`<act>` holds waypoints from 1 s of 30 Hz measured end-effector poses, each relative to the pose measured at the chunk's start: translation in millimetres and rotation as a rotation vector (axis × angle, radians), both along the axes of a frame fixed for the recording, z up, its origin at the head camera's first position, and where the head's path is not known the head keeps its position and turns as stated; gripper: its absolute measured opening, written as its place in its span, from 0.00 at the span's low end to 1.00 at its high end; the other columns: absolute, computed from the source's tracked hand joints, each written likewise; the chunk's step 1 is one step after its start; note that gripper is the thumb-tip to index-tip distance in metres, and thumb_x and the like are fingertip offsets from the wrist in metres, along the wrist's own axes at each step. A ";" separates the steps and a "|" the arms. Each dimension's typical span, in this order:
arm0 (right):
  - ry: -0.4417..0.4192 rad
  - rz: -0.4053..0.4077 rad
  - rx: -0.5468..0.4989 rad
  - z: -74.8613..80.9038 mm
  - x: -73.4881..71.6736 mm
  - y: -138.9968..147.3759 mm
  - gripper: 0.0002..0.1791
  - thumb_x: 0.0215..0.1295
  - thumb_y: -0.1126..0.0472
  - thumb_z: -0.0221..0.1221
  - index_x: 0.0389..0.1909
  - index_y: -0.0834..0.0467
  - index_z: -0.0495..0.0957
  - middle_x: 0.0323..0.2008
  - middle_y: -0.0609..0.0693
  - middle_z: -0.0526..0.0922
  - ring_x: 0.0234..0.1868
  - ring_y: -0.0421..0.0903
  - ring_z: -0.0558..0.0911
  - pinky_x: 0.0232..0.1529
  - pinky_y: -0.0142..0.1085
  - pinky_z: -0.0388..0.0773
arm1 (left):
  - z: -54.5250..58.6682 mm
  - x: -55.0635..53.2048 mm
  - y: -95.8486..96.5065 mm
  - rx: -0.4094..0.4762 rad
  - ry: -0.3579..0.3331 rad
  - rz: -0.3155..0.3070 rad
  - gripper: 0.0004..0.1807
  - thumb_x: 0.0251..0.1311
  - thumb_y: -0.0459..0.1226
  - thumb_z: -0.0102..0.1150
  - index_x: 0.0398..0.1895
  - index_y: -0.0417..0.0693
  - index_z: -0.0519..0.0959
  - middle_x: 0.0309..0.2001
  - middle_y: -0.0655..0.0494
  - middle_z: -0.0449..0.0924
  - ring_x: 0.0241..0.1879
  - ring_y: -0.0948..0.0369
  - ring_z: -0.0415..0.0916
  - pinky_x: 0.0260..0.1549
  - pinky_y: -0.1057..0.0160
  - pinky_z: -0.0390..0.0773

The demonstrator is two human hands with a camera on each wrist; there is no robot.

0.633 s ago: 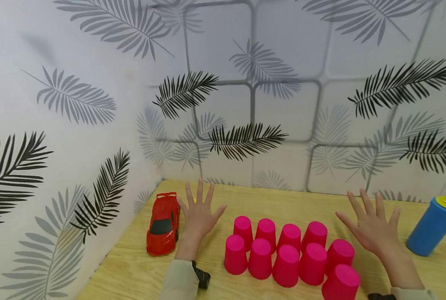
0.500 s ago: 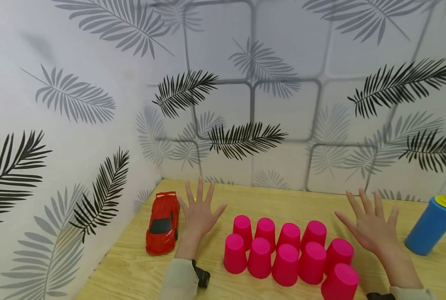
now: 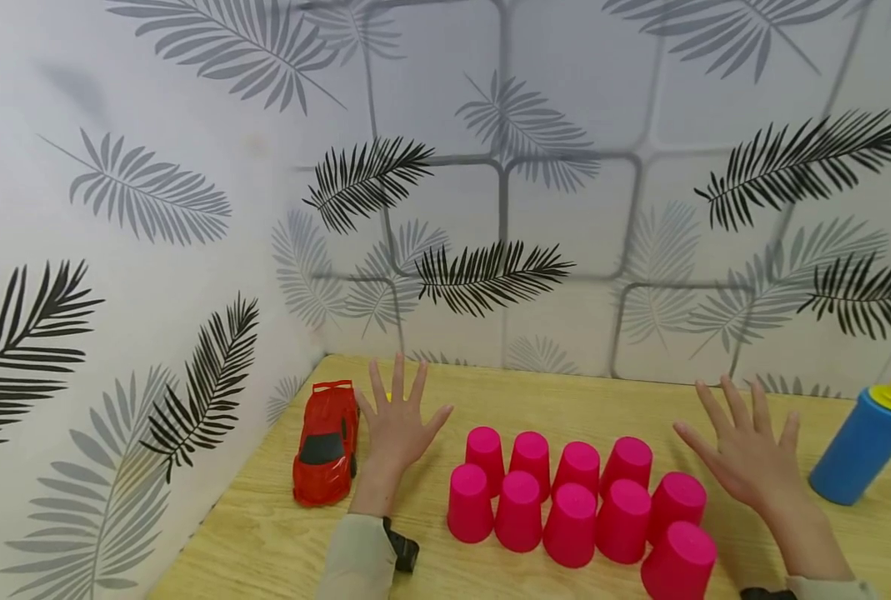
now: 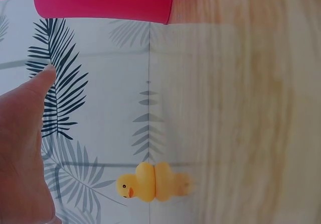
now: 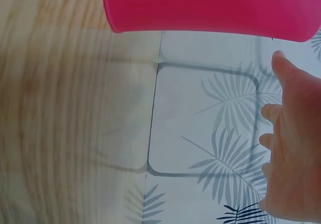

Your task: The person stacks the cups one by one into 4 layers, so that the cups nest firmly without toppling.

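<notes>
Several bright pink cups (image 3: 568,525) stand upside down in two rows on the wooden table (image 3: 250,558). My left hand (image 3: 398,429), fingers spread, is between the red toy car (image 3: 322,450) and the cups, holding nothing. To the right of the cups my right hand (image 3: 753,454) has its fingers spread too, with nothing in it. In the left wrist view, a yellow rubber duck (image 4: 145,181) sits near the wall, mostly hidden behind my left hand in the head view. The right wrist view has a pink cup (image 5: 215,8) close to my right thumb.
A blue cylinder with a yellow top (image 3: 865,446) stands tilted in view at the far right, beyond my right hand. White walls with leaf prints (image 3: 565,217) rise behind the table and along its left side.
The whole head view has shifted very slightly. Both hands, the cups and the car keep their places.
</notes>
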State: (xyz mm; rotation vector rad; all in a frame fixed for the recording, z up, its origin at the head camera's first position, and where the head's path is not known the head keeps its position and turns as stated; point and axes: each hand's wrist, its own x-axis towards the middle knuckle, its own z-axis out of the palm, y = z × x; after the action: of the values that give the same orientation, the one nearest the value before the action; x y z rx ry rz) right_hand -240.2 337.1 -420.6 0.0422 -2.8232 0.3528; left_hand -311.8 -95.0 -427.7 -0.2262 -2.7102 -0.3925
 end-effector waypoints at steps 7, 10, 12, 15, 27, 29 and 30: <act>0.049 0.039 -0.022 3.4 4.0 2.9 0.44 0.71 0.35 0.44 0.78 0.52 0.42 0.77 0.65 0.40 0.77 0.67 0.28 0.64 0.77 0.27 | 0.2 -1.1 -2.5 0.087 0.018 -0.040 0.43 0.63 0.59 0.53 0.77 0.56 0.54 0.79 0.46 0.40 0.77 0.34 0.34 0.68 0.25 0.44; 0.079 0.068 -0.036 6.4 6.0 4.4 0.44 0.71 0.37 0.47 0.78 0.54 0.43 0.77 0.66 0.42 0.77 0.68 0.31 0.66 0.76 0.29 | 1.2 -3.1 -3.9 0.156 0.041 -0.110 0.42 0.63 0.57 0.54 0.77 0.53 0.54 0.79 0.45 0.42 0.77 0.36 0.36 0.70 0.28 0.47; 0.097 0.094 -0.051 8.7 7.6 5.2 0.44 0.71 0.39 0.49 0.78 0.56 0.44 0.76 0.67 0.44 0.77 0.69 0.32 0.65 0.76 0.33 | 3.3 -3.8 -4.4 0.211 0.039 -0.175 0.43 0.64 0.55 0.55 0.78 0.52 0.52 0.79 0.45 0.41 0.77 0.37 0.35 0.72 0.31 0.46; 0.114 0.147 -0.105 12.4 10.8 5.9 0.44 0.71 0.42 0.52 0.78 0.58 0.45 0.76 0.68 0.45 0.77 0.69 0.33 0.64 0.76 0.38 | 7.7 -2.4 -4.4 0.305 0.016 -0.288 0.44 0.65 0.52 0.56 0.78 0.51 0.49 0.80 0.47 0.41 0.78 0.41 0.35 0.73 0.33 0.47; 0.085 0.337 -0.318 21.9 27.3 6.6 0.46 0.64 0.55 0.64 0.78 0.52 0.48 0.75 0.66 0.51 0.78 0.61 0.48 0.54 0.77 0.56 | 16.2 11.2 -3.6 0.466 -0.029 -0.510 0.43 0.56 0.46 0.69 0.74 0.55 0.61 0.75 0.51 0.60 0.74 0.51 0.59 0.67 0.43 0.68; 0.101 0.367 -0.291 21.5 29.7 6.8 0.47 0.61 0.57 0.66 0.77 0.49 0.51 0.74 0.63 0.56 0.79 0.40 0.47 0.55 0.70 0.65 | 16.4 12.7 -2.8 0.469 -0.056 -0.524 0.42 0.55 0.46 0.70 0.73 0.55 0.63 0.73 0.52 0.64 0.73 0.51 0.61 0.67 0.44 0.69; 0.115 0.385 -0.268 20.6 30.6 7.1 0.47 0.59 0.57 0.67 0.77 0.48 0.53 0.74 0.60 0.58 0.77 0.29 0.47 0.60 0.61 0.70 | 16.5 13.4 -2.3 0.470 -0.073 -0.530 0.42 0.55 0.45 0.71 0.73 0.54 0.64 0.72 0.51 0.66 0.72 0.50 0.62 0.66 0.44 0.70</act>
State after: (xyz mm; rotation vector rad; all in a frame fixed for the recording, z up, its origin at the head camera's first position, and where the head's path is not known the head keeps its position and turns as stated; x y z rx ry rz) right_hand -209.7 344.2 -400.0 0.5338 -2.6178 0.7830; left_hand -298.5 -97.4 -411.1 -0.8036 -2.4978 -1.1835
